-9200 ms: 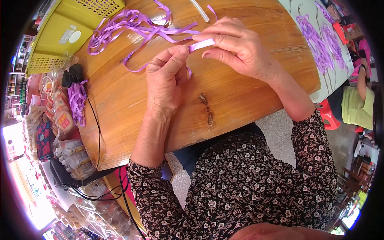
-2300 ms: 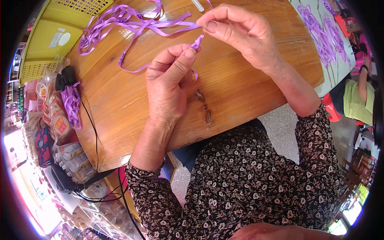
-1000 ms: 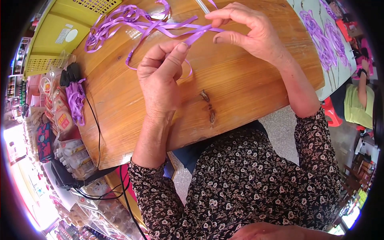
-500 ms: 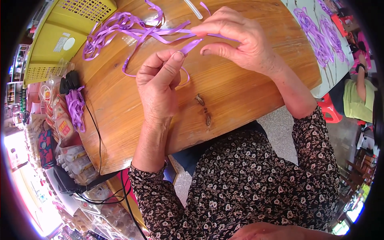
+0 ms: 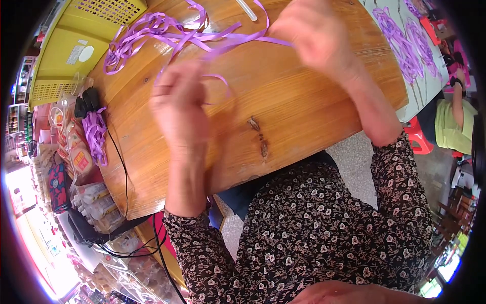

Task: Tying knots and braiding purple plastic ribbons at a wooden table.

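Note:
My left hand [image 5: 179,101] is smeared by motion over the wooden table, its fingers bent inward. From its fingertips a blurred purple ribbon [image 5: 223,49] leads up to the right. My right hand [image 5: 319,43] is raised farther right and also blurred. A length of ribbon reaches the underside of that hand, but whether its fingers grip it cannot be made out. Behind the hands, a loose tangle of purple ribbon [image 5: 144,36] lies on the tabletop, and a thin loop hangs beside my left hand.
A yellow basket [image 5: 61,55] stands at the far left, with a bundle of ribbon [image 5: 94,137] hanging below. A clear tube [image 5: 247,9] lies at the table's far side. More ribbon coils [image 5: 397,43] rest on a white table at right, near another person [image 5: 455,124].
My left hand has moved left and slightly down, drawing away from the right. My right hand has shifted a little right and upward, its fingers closer together. The ribbon between them has moved.

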Demonstrator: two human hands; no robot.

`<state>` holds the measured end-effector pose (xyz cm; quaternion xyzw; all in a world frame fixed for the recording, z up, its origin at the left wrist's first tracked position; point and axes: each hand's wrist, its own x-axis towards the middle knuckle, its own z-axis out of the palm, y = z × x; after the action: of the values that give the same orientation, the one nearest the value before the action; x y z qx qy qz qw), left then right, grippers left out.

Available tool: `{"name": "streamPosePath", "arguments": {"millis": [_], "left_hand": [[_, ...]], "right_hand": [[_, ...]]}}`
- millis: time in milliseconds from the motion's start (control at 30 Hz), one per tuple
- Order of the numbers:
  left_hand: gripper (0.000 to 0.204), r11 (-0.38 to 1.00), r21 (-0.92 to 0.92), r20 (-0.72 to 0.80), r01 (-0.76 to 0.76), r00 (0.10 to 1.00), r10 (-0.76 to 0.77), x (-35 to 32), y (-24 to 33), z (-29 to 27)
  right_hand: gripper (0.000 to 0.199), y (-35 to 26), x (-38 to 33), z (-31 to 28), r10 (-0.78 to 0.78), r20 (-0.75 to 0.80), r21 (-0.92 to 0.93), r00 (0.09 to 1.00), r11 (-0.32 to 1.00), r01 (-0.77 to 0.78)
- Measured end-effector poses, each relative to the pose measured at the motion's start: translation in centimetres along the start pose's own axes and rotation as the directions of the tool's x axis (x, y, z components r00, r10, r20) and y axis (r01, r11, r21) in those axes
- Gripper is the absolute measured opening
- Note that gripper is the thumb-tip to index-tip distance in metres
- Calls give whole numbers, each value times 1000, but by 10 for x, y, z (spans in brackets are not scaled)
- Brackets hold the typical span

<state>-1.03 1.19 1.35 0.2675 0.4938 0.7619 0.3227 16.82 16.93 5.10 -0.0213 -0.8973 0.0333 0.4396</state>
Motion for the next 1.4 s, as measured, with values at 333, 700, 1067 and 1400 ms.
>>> {"name": "streamPosePath", "arguments": {"millis": [333,700,1067,1400], "left_hand": [[3,995,-88,102,51,994,-41,0,-3,5],[4,990,-45,170,137,977,-128,-6,-4,12],[8,992,122,177,42,982,-64,-5,-6,13],[12,997,-53,191,56,981,-45,-19,-19,23]], "right_hand": [[14,29,4,37,-187,-529,305,828,868,392],[22,-13,-19,37,44,18,104,999,994,-46],[14,-24,-13,23,267,524,718,809,374,-588],[21,-28,-14,40,327,305,722,895,534,-441]]}}
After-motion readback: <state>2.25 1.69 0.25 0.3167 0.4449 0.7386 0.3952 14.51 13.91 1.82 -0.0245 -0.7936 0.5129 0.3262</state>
